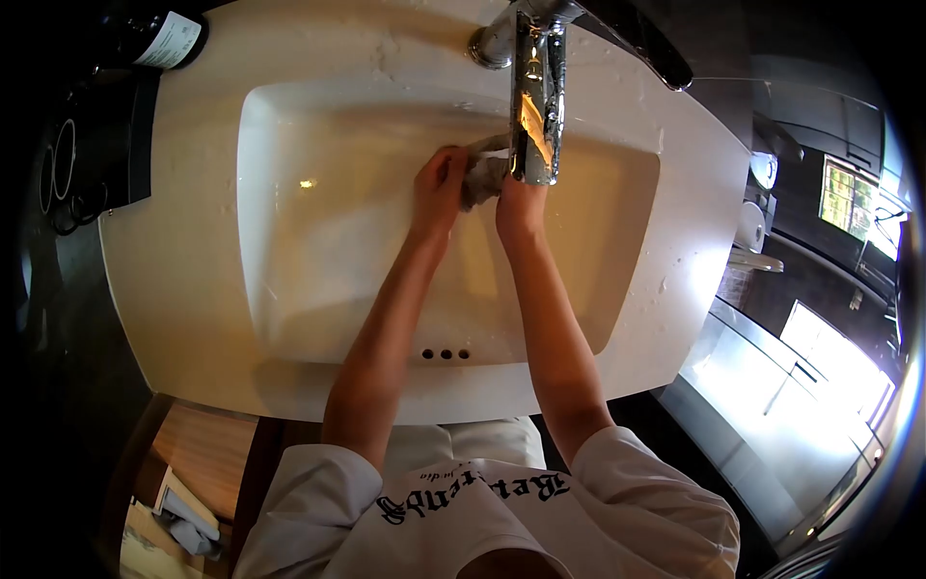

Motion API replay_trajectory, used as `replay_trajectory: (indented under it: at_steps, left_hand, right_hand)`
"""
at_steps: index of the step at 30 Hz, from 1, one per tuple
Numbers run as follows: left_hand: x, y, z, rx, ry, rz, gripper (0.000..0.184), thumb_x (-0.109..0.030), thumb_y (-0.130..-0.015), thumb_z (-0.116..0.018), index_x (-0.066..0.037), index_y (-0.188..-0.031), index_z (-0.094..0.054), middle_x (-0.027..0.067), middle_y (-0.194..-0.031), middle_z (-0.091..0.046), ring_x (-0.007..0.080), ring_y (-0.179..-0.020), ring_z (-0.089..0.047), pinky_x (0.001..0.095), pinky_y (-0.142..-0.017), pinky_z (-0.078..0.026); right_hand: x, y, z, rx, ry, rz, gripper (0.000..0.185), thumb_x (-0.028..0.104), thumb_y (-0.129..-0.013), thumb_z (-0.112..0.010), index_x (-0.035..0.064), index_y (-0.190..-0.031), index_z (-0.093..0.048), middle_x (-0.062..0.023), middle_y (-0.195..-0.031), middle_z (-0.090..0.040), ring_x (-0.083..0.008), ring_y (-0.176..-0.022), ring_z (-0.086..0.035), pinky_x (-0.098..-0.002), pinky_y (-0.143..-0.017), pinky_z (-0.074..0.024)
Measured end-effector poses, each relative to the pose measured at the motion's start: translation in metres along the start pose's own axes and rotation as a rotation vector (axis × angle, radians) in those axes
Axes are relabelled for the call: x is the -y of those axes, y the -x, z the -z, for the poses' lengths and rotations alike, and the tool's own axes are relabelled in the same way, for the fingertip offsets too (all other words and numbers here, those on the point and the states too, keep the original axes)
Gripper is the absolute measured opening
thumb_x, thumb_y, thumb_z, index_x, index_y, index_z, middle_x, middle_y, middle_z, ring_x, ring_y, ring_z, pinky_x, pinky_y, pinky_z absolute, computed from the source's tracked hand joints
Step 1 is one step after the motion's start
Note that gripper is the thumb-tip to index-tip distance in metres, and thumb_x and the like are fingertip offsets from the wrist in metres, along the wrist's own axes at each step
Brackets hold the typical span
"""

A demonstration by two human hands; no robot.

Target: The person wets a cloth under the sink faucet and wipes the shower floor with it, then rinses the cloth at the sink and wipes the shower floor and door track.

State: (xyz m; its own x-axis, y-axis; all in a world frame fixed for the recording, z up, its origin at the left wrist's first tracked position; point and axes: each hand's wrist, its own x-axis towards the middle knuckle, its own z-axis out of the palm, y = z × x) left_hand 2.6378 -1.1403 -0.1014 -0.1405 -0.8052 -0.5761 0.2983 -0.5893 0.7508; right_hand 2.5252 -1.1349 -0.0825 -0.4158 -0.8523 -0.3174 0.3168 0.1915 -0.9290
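A wet-looking grey cloth [482,177] is bunched between my two hands, over the white sink basin [328,328]. My left hand [442,181] is closed on its left side, fingers curled. On the other side, my right hand [522,205] meets the cloth's right edge and appears to grip it; most of its fingers are hidden behind the chrome faucet [538,106]. The faucet's spout reaches out directly above the right hand. Whether water is running cannot be made out.
A dark faucet lever [646,48] extends to the right. On the counter's left stand a dark bottle with a white label [171,41] and a black box [121,145]. Three overflow holes [446,354] mark the basin's near wall. Grey cloth [188,526] lies low at left.
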Motion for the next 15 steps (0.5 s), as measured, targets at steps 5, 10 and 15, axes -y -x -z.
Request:
replay_trajectory:
  at_steps: [5, 10, 15]
  left_hand:
    - [-0.023, -0.007, -0.002, -0.072, 0.046, -0.052, 0.025, -0.029, -0.107, -0.061, -0.006, -0.105, -0.070, -0.0025, -0.088, -0.064, 0.0065, -0.078, -0.057, 0.0259, -0.068, -0.047]
    - [-0.024, -0.015, -0.026, -0.104, 0.160, -0.098, 0.026, -0.030, -0.107, -0.060, -0.006, -0.101, -0.068, -0.0020, -0.088, -0.063, 0.0074, -0.079, -0.056, 0.0284, -0.069, -0.048]
    - [-0.019, -0.026, -0.035, -0.151, 0.035, -0.309, 0.032, -0.025, -0.105, -0.060, 0.000, -0.086, -0.062, 0.0045, -0.075, -0.057, 0.0107, -0.070, -0.049, 0.0306, -0.062, -0.043]
  right_hand:
    - [0.004, -0.006, 0.002, 0.094, -0.470, -0.267, 0.031, 0.033, -0.111, -0.053, 0.0083, -0.129, -0.057, -0.0002, -0.108, -0.066, -0.0111, -0.097, -0.065, -0.0291, -0.077, -0.0549]
    - [0.006, 0.003, -0.008, -0.025, -0.160, -0.128, 0.028, 0.023, -0.107, -0.059, 0.0066, -0.130, -0.058, -0.0021, -0.111, -0.067, -0.0100, -0.100, -0.065, -0.0274, -0.079, -0.0540]
    - [-0.020, 0.016, -0.014, -0.065, 0.251, 0.120, 0.032, 0.008, -0.099, -0.064, 0.0017, -0.129, -0.057, -0.0056, -0.107, -0.067, -0.0127, -0.096, -0.062, -0.0305, -0.082, -0.0533]
